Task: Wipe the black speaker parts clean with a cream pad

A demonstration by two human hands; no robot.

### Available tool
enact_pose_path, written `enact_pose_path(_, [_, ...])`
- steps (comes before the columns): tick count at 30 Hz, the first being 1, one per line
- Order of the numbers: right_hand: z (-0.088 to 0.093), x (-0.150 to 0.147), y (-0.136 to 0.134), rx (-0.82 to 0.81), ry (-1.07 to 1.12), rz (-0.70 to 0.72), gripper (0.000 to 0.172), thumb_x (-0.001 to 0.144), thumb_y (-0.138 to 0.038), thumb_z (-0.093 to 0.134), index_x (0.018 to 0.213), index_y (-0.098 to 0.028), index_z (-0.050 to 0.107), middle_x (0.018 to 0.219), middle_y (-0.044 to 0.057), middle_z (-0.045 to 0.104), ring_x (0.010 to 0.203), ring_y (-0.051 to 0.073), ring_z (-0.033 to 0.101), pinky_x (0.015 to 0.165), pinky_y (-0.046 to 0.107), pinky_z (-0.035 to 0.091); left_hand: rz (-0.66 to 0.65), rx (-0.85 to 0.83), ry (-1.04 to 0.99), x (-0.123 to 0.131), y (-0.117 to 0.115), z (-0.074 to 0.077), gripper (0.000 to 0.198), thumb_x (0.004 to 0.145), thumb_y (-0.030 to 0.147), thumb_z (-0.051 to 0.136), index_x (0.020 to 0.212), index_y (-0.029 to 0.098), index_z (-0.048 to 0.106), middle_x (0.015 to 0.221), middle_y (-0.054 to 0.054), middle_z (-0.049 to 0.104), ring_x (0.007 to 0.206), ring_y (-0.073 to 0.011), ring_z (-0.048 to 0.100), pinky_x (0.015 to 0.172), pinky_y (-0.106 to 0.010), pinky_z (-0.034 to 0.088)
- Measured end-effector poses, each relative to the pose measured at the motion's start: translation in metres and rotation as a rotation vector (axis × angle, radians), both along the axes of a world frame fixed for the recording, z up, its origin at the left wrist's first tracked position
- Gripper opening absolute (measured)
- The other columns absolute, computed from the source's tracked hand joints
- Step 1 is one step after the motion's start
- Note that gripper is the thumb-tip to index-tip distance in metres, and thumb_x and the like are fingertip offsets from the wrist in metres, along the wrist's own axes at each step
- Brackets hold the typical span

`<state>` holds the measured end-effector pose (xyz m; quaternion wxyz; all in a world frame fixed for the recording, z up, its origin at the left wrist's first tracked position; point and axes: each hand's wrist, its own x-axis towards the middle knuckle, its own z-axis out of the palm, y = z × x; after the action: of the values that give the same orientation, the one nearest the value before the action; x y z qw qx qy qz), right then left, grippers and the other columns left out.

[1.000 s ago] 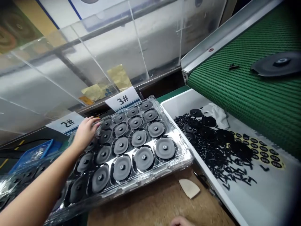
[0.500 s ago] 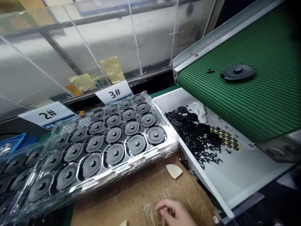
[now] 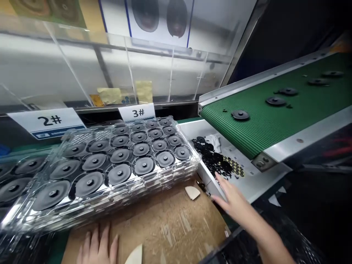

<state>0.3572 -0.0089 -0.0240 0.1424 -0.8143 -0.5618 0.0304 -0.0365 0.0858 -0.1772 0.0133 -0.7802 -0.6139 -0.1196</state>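
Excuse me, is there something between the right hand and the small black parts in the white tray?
Nothing visible stands between them. The right hand is at the near rim of the white tray, and its fingertips are just beside the pile of black parts.

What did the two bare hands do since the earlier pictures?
The left hand came back from the clear plastic tray of round grey discs and now lies open on the brown cardboard sheet. The right hand moved forward to the edge of the white bin of small black pieces. Neither hand visibly holds anything. The tray stayed full of discs.
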Motion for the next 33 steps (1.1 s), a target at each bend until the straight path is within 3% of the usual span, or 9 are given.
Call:
enact_pose_path(6, [0.14,0.036,0.054,0.235,-0.27,-0.004,0.044,0.085,-0.036,0.051,0.126,-0.023,0.048,0.128,0.007,0.051,0.12,0.029,0.043,0.101,0.047,0.032,-0.011,0.074,-0.047,0.01,-0.009,0.019,0.055,0.084,0.037,0.028,0.117,0.001,0.053,0.122,-0.026,0.049,0.118,-0.0423,0.039,0.094,-0.051,0.034])
enact_pose_path(10, [0.179,0.081,0.118,0.348,-0.269,-0.226,0.032,0.089,-0.037,0.046,0.113,-0.019,0.057,0.123,0.01,0.051,0.118,0.031,0.042,0.096,0.055,0.031,0.01,0.081,-0.095,0.011,-0.011,0.018,0.051,0.084,0.034,0.032,0.118,0.001,0.053,0.123,-0.026,0.048,0.121,-0.0413,0.035,0.097,-0.051,0.03])
enact_pose_path(16, [0.158,0.096,0.146,0.52,-0.077,-0.265,0.038,0.086,-0.032,0.054,0.122,-0.018,0.047,0.123,0.01,0.049,0.11,0.026,0.05,0.092,0.048,0.04,0.018,0.089,-0.198,0.009,-0.014,0.02,0.045,0.084,0.031,0.039,0.116,0.003,0.055,0.124,-0.025,0.05,0.121,-0.0399,0.038,0.098,-0.052,0.031])
enact_pose_path(20, [0.167,0.053,0.126,0.591,0.038,-0.166,0.072,0.079,-0.04,0.059,0.139,-0.022,0.024,0.139,0.017,0.031,0.127,0.035,0.031,0.101,0.05,0.025,-0.004,0.11,-0.309,0.006,-0.013,0.02,0.038,0.082,0.027,0.045,0.112,0.007,0.058,0.123,-0.024,0.053,0.122,-0.0419,0.037,0.096,-0.058,0.03])
enact_pose_path(23, [0.158,-0.006,0.092,0.431,0.226,0.046,0.054,0.079,-0.043,0.057,0.13,-0.032,0.041,0.133,0.008,0.044,0.117,0.028,0.047,0.093,0.041,0.039,-0.078,0.129,-0.442,0.004,-0.018,0.022,0.028,0.084,0.019,0.043,0.105,0.014,0.059,0.116,-0.018,0.06,0.115,-0.0355,0.048,0.094,-0.056,0.036])
enact_pose_path(25, [0.132,-0.05,0.061,0.196,0.432,0.208,0.041,0.081,-0.044,0.056,0.12,-0.032,0.053,0.114,0.006,0.061,0.101,0.024,0.06,0.081,0.036,0.048,-0.165,0.137,-0.549,0.007,-0.03,0.032,0.028,0.086,0.013,0.038,0.108,0.017,0.054,0.111,-0.013,0.063,0.108,-0.0247,0.056,0.092,-0.045,0.045])
enact_pose_path(27, [0.095,-0.092,0.028,-0.116,0.972,0.308,0.049,0.074,-0.048,0.062,0.118,-0.028,0.055,0.112,0.009,0.062,0.099,0.027,0.061,0.082,0.039,0.048,-0.283,0.143,-0.625,0.015,-0.049,0.05,0.031,0.086,0.013,0.039,0.116,0.019,0.046,0.114,-0.01,0.063,0.109,-0.0176,0.056,0.093,-0.035,0.047])
enact_pose_path(30, [0.042,-0.138,-0.014,-0.371,1.499,0.156,0.052,0.071,-0.058,0.06,0.112,-0.025,0.059,0.113,0.011,0.061,0.093,0.029,0.064,0.083,0.044,0.048,-0.607,0.129,-0.624,0.036,-0.078,0.085,0.045,0.082,0.035,0.052,0.124,0.027,0.039,0.122,-0.003,0.06,0.117,-0.0175,0.05,0.097,-0.034,0.044])
enact_pose_path(33, [0.011,-0.166,-0.037,-0.407,1.55,-0.028,0.053,0.073,-0.064,0.053,0.107,-0.024,0.063,0.114,0.01,0.062,0.107,0.03,0.057,0.093,0.042,0.043,-0.9,0.106,-0.548,0.052,-0.094,0.113,0.047,0.082,0.034,0.054,0.127,0.026,0.04,0.127,-0.006,0.056,0.121,-0.0247,0.046,0.098,-0.044,0.04])
